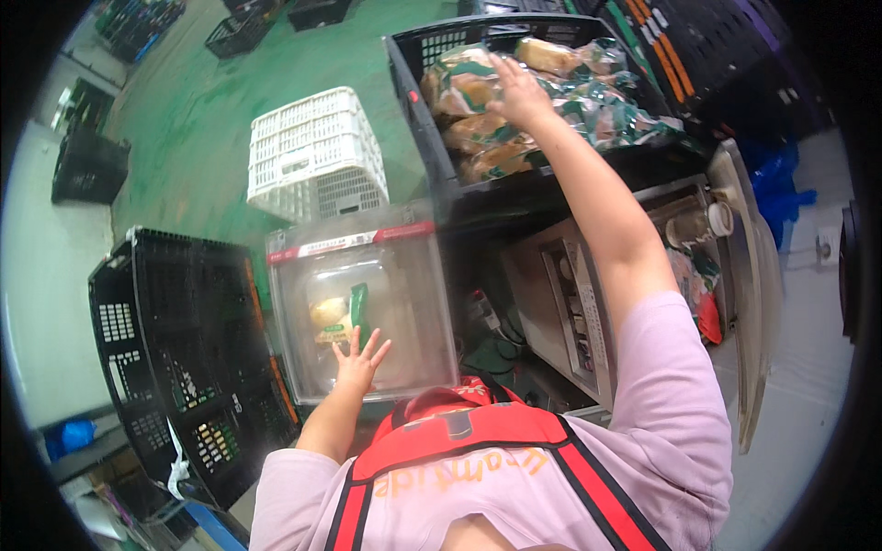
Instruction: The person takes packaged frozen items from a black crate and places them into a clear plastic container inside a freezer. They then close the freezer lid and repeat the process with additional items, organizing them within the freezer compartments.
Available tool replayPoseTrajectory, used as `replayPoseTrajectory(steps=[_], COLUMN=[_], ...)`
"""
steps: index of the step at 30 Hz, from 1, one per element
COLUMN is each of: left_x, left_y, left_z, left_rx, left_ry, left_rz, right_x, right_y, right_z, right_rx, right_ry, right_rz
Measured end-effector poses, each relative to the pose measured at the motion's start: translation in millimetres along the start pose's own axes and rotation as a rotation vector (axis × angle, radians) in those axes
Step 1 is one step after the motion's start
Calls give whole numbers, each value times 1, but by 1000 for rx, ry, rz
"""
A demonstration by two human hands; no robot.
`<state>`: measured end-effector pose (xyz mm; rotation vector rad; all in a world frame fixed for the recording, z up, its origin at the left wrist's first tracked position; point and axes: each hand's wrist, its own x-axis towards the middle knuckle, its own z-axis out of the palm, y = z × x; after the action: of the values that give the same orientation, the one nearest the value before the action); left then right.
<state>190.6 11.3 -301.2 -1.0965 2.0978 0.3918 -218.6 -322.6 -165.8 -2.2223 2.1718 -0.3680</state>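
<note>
My left hand [358, 368] lies with fingers spread over the clear lid [417, 310] of what looks like a chamber vacuum sealer. Through the lid shows a clear plastic pack [334, 315] with pale yellow food and a green printed strip. A red and white printed band crosses the lid's far edge. My right hand [522, 100] reaches out to a black plastic crate [422, 131] at the upper right. Its fingers are apart over plastic packs [462, 86] of yellow-brown food with green print. Whether the fingertips touch a pack cannot be told.
A white slatted crate [303, 148] stands beyond the sealer. Black crates [200, 330] are stacked at left. On the right, a metal machine [558, 303] has a raised clear lid [741, 289] and a jar [692, 226]. Cables [506, 334] hang between the machines.
</note>
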Motion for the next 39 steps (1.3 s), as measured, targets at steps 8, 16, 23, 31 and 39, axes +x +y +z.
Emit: replayPoseTrajectory(steps=[8,16,23,31,39], left_x=[3,9,7,4,-1], left_y=[-2,-2,-2,0,7], left_z=[0,13,10,5,-7], left_rx=[-37,0,-12,8,25], left_ry=[-47,1,-39,-5,-68], left_rz=[-10,-15,-27,6,-27], right_x=[74,76,63,-90,-253], right_y=[10,8,4,40,63], right_z=[54,62,15,-151,-180], right_rx=[34,165,685,1183,191], right_ry=[-161,179,449,719,940], right_rz=[253,110,-58,-233,30])
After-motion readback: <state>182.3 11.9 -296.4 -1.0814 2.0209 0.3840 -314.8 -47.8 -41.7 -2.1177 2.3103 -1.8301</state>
